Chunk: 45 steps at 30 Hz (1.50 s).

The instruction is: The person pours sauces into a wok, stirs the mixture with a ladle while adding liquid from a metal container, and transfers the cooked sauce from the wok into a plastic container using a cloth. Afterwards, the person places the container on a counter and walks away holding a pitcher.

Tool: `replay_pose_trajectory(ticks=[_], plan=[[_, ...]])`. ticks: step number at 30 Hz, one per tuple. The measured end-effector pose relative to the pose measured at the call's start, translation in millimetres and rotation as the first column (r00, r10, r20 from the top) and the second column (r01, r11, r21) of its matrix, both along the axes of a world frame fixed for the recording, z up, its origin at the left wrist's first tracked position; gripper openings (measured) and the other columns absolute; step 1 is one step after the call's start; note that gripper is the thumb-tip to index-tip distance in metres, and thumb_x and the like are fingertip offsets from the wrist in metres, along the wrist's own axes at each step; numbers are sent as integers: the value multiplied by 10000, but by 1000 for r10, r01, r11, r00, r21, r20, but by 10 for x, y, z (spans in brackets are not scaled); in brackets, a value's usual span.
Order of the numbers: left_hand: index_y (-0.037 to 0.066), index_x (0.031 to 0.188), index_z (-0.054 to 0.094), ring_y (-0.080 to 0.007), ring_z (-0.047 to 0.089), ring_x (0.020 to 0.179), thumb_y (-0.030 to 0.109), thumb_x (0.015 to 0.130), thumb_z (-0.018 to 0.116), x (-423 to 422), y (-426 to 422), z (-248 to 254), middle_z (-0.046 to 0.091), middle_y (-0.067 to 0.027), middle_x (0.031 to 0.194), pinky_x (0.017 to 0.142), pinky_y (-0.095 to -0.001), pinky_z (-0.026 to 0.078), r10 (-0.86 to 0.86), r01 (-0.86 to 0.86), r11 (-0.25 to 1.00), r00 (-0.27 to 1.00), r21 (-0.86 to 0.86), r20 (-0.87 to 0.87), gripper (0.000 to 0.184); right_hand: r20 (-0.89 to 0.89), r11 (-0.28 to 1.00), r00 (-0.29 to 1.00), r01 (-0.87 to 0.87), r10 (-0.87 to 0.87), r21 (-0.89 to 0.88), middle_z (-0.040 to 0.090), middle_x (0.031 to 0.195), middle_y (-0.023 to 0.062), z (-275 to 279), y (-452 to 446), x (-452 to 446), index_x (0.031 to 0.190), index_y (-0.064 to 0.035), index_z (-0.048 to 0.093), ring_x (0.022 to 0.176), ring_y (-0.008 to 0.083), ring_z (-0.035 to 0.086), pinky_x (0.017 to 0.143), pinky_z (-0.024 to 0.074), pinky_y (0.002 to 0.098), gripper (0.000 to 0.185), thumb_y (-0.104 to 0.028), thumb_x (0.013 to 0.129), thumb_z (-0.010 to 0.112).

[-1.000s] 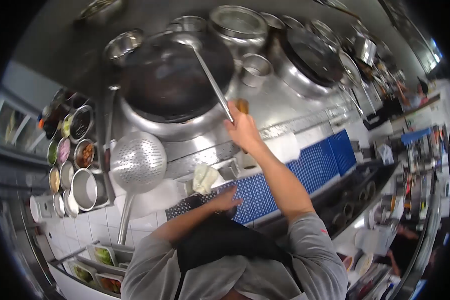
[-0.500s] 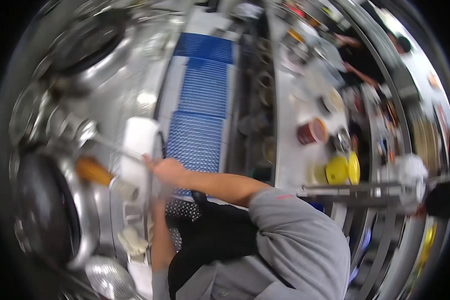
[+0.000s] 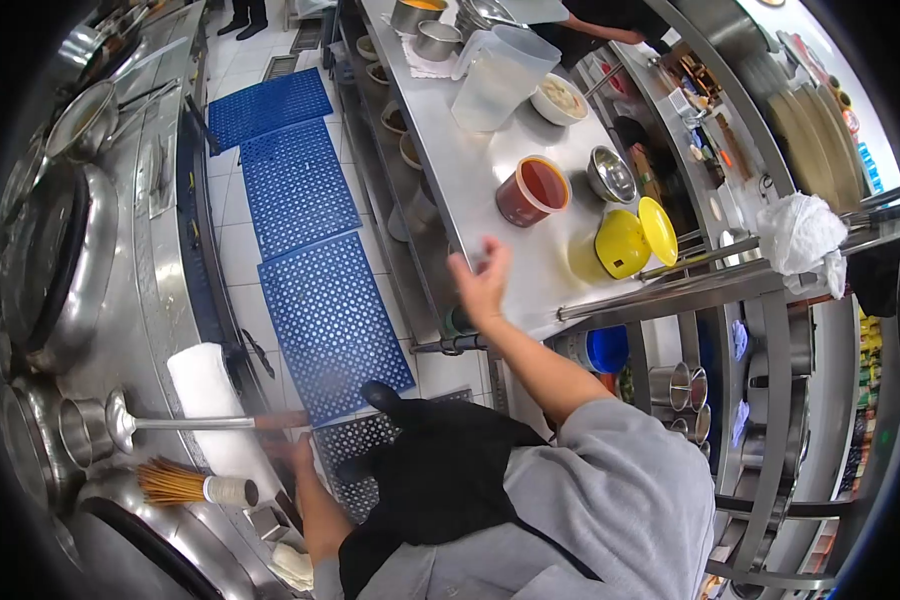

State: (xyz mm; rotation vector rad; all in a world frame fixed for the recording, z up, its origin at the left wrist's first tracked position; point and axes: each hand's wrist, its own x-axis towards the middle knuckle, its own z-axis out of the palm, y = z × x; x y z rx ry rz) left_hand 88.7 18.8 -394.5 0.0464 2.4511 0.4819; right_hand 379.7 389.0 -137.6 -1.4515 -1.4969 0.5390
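My right hand point(image 3: 484, 288) is raised at the near edge of the steel counter point(image 3: 480, 165), fingers apart and holding nothing. A red-filled tub point(image 3: 533, 192) stands beyond it, with a yellow container point(image 3: 622, 244) to the tub's right. At lower left, my left hand point(image 3: 298, 456) is just below the brown handle end of a ladle point(image 3: 195, 423). Blur hides its fingers, so a grip on the handle cannot be made out. The ladle lies across a white cloth point(image 3: 208, 385), its bowl beside a small steel pot point(image 3: 86, 432).
Woks point(image 3: 45, 265) line the stove at left, with a bamboo brush point(image 3: 195, 485) near the front. Blue perforated mats point(image 3: 315, 290) cover the aisle floor. A metal rail point(image 3: 660, 285) holds a white cloth point(image 3: 802, 235). Another person's arm point(image 3: 600, 28) reaches in at the top.
The view has swung from the stove toward the counter. My right hand has let go of the ladle and moved right to the counter's edge. My left hand is now beside the ladle's handle.
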Motion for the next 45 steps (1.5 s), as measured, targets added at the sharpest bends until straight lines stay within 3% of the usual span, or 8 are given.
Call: replay_pose_trajectory(ticks=[4,7,10,12,17,23,33,45], plan=[[-71,1508,236,-482,550,1220,225,712,783,530,214,336,227,-321,1566,1059,-410,438,-56,50,998,956,-28,-287,1010,-136,966,957,259,-255,9,348,1486,213,10,733,732,1517,9,205,1368,327,368,1088,363,433,1173,-358,659,916],[-55,1213,600,-277,672,912,130,790,728,903,761,715,655,-203,1048,811,-340,528,-294,145,876,916,460,272,479,-262,981,946,194,-190,-8,199,1591,252,-21,1136,1029,1568,-14,-33,1475,355,237,1193,251,447,1444,-380,584,958],[-22,1048,714,-146,672,727,129,835,710,1205,1495,1203,722,-107,842,671,-290,533,-684,417,545,723,728,99,261,-440,997,898,12,23,76,246,1575,245,-7,1285,1085,1570,-34,-51,1444,340,312,1180,285,420,1460,-344,573,969],[-6,1084,713,-141,665,767,172,849,718,1299,2123,1966,727,-97,869,711,-293,530,-746,380,555,620,740,241,295,-375,996,927,5,31,94,350,1514,206,35,1347,1095,1560,-33,41,1385,311,393,1146,337,403,1384,-296,568,969],[7,1195,677,-112,636,839,145,860,698,1428,3398,2687,725,-75,1028,761,-272,517,-851,586,197,500,786,-160,362,-289,998,957,5,14,65,523,1372,130,144,1368,1122,1462,-34,311,1242,262,540,1058,440,377,1138,-227,553,968],[21,1501,382,-239,602,1119,200,839,716,1889,4396,2855,545,-193,1390,829,-325,536,-866,591,52,429,805,-259,763,-282,995,959,-10,37,95,540,1338,134,251,1277,1125,1412,-39,372,1210,262,562,1035,458,380,1059,-207,549,963],[152,1603,135,-353,522,1317,145,747,722,1993,4327,3002,354,-198,1562,887,-375,529,-897,479,80,417,874,-147,1037,-222,953,928,-276,298,128,502,1384,153,236,905,939,1465,-36,326,1266,285,540,1047,467,403,1149,-217,535,975],[131,1600,155,-284,452,1349,141,753,732,1260,2587,3227,291,-160,1587,916,-374,505,-606,448,265,766,854,-214,1025,-210,696,676,-718,707,31,475,1405,141,686,96,-143,1470,-26,313,1303,275,498,1093,427,402,1177,-250,530,984]])
